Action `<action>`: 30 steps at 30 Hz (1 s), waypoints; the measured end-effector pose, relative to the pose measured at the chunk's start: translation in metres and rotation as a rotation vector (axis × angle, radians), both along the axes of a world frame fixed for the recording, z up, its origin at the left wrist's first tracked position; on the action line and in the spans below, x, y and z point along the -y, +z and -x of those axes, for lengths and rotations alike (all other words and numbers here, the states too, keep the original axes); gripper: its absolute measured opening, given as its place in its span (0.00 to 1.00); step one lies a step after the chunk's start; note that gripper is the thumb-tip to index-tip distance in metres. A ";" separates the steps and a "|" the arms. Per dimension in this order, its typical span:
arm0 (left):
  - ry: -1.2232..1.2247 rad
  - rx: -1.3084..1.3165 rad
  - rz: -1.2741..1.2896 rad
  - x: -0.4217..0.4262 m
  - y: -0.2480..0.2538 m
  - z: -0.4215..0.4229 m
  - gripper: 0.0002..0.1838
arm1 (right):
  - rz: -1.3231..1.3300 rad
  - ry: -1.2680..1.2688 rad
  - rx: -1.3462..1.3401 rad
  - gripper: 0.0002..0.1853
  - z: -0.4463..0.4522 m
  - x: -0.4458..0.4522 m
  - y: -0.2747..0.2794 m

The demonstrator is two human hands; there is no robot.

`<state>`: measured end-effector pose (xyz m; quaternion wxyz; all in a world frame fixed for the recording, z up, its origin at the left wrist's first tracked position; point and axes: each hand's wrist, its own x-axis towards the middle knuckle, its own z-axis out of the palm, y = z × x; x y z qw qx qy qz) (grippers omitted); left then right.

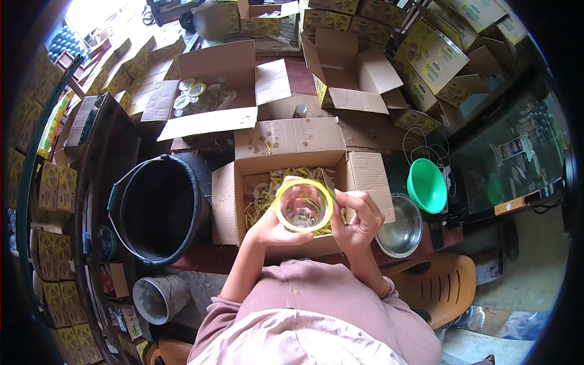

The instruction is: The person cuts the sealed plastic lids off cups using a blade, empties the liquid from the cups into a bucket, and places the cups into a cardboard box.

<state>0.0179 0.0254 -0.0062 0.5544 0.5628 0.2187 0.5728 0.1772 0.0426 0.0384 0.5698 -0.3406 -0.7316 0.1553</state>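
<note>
My left hand point(271, 230) is wrapped round a clear cup point(304, 210) with a bright yellow rim, held with its round mouth facing me. Close against the cup's right side, my right hand point(360, 222) has its thumb and index finger pinched together. A thin, dark, blade-like strip point(329, 181) shows by those fingertips at the rim; its kind is unclear. Below both hands stands an open cardboard box point(292, 139) holding many yellow and pale shreds point(258, 201).
A black bucket point(198, 213) stands left of the box, with a grey bucket point(182, 298) lower down. To the right are a green bowl point(427, 185) and a metal bowl point(409, 234). Another open carton point(216, 61) behind holds several lidded containers point(196, 90). An orange chair point(459, 286) is at right.
</note>
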 end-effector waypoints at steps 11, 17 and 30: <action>0.081 0.220 0.156 0.001 -0.004 -0.006 0.42 | -0.052 -0.080 -0.033 0.09 0.010 0.013 -0.001; 0.109 0.208 0.110 -0.001 -0.007 -0.006 0.41 | -0.094 -0.070 -0.038 0.10 0.012 0.015 -0.004; 0.116 0.002 0.077 0.003 0.003 -0.004 0.42 | -0.156 -0.121 0.029 0.13 0.013 0.005 -0.003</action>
